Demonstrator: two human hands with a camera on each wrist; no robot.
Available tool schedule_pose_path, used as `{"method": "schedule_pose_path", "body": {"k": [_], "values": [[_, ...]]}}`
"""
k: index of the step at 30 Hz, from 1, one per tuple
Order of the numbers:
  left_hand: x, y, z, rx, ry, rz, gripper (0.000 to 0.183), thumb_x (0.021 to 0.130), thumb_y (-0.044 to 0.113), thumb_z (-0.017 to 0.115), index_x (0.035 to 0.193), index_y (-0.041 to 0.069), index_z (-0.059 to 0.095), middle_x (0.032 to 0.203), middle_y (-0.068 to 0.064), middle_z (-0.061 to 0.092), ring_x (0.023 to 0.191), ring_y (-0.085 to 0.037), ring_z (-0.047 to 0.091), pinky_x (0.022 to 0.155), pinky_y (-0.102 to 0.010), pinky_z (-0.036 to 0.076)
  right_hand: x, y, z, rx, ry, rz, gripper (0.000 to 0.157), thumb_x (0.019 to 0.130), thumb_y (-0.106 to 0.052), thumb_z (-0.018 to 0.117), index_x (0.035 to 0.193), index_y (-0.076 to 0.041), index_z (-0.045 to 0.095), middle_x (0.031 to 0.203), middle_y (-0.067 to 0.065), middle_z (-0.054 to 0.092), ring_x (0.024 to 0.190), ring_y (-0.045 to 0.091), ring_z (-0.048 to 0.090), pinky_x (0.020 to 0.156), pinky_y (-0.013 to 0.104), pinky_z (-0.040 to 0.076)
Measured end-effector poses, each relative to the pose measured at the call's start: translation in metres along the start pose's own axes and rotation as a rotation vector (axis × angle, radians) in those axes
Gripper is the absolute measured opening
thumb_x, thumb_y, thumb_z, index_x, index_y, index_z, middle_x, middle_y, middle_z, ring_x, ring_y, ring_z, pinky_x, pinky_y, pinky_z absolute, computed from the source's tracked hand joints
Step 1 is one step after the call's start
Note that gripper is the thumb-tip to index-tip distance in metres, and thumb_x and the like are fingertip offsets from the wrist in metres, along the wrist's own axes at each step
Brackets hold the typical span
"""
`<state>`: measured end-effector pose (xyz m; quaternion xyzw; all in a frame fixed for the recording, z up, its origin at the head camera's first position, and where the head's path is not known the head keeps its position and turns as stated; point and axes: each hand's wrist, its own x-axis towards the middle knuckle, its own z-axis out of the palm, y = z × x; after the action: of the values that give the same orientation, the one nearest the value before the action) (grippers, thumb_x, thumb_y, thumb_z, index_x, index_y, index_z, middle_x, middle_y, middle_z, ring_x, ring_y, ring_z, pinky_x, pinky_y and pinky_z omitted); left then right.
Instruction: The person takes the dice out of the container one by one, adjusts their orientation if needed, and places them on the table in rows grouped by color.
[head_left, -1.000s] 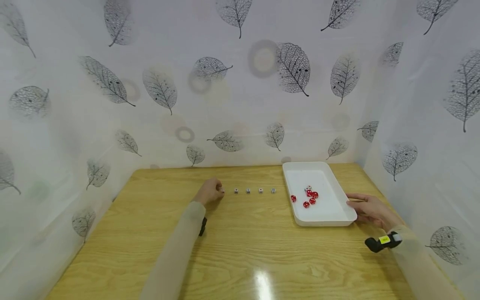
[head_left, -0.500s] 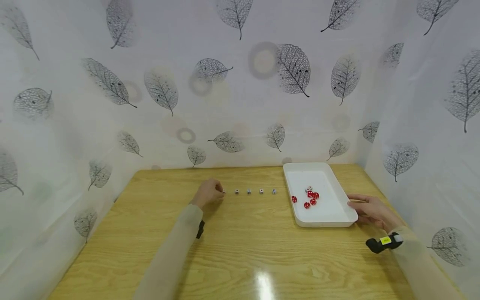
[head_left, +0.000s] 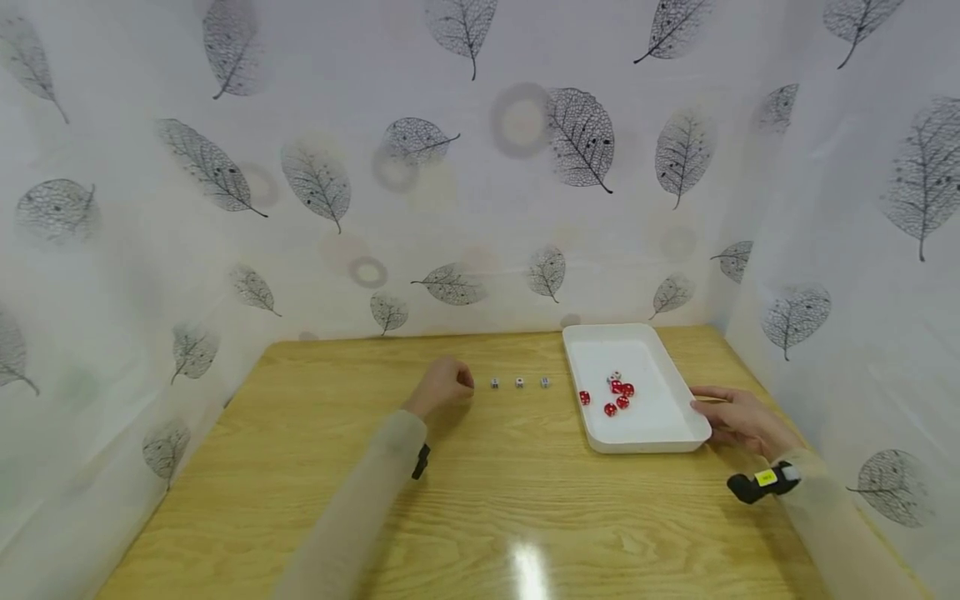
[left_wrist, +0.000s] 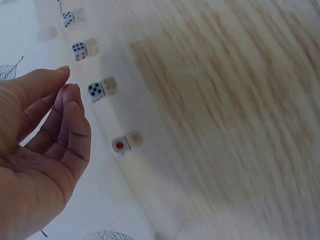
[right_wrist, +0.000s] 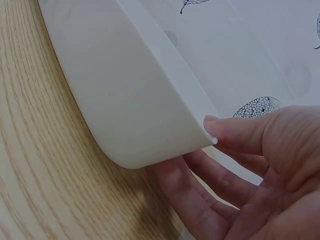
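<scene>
In the head view my left hand (head_left: pixel 444 385) hovers over the left end of a row of small white dice, hiding that end. The left wrist view shows several of them in line, including a die with one red pip (left_wrist: pixel 120 145) and a die with blue pips (left_wrist: pixel 95 91). My left thumb and fingers are bent, tips close together, with nothing visible between them. My right hand (head_left: pixel 738 421) grips the near right corner of a white tray (head_left: pixel 686 433), thumb on the rim and fingers beneath. Several red dice (head_left: pixel 622 402) and white dice (head_left: pixel 616 376) lie in the tray.
The wooden table (head_left: pixel 450 500) meets a leaf-patterned sheet (head_left: pixel 465 208) at the back and sides. At the right end of the row stands another white die (head_left: pixel 545 382), left of the tray.
My left hand has left the leftmost die and moved right along the row, now covering the second die in the head view. My right hand and the tray have stayed put.
</scene>
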<state>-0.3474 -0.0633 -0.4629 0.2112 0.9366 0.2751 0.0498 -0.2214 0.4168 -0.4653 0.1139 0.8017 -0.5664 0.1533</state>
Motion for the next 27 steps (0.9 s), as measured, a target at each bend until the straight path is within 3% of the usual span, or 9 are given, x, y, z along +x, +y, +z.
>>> {"method": "schedule_pose_path", "body": {"k": [9,16,27], "values": [[0.003,0.02,0.017,-0.043,-0.043,0.028,0.002,0.086,0.01,0.07,0.084,0.009,0.069,0.088,-0.001,0.066,0.081,-0.015,0.058,0.076,-0.032,0.052,0.003,-0.002,0.0,-0.009,0.004,-0.011,0.074,0.098,-0.03,0.059,0.153,0.004,0.021,0.113,0.002,0.064,0.091,0.012,0.066,0.081,0.031,0.057],[0.011,0.039,0.03,-0.011,-0.065,0.053,0.006,0.089,0.014,0.068,0.084,0.014,0.07,0.09,0.002,0.066,0.083,-0.013,0.059,0.08,-0.032,0.051,0.002,0.0,0.0,0.0,0.005,0.003,0.075,0.098,-0.029,0.06,0.152,0.004,0.021,0.12,0.006,0.062,0.092,0.011,0.066,0.081,0.031,0.057],[0.021,0.065,0.047,-0.007,-0.062,0.097,0.008,0.091,0.018,0.068,0.084,0.015,0.071,0.093,0.002,0.069,0.088,-0.013,0.061,0.084,-0.03,0.052,0.0,0.001,0.001,0.012,-0.003,-0.008,0.075,0.099,-0.029,0.059,0.152,0.005,0.02,0.113,0.001,0.064,0.091,0.012,0.066,0.08,0.031,0.058]]}}
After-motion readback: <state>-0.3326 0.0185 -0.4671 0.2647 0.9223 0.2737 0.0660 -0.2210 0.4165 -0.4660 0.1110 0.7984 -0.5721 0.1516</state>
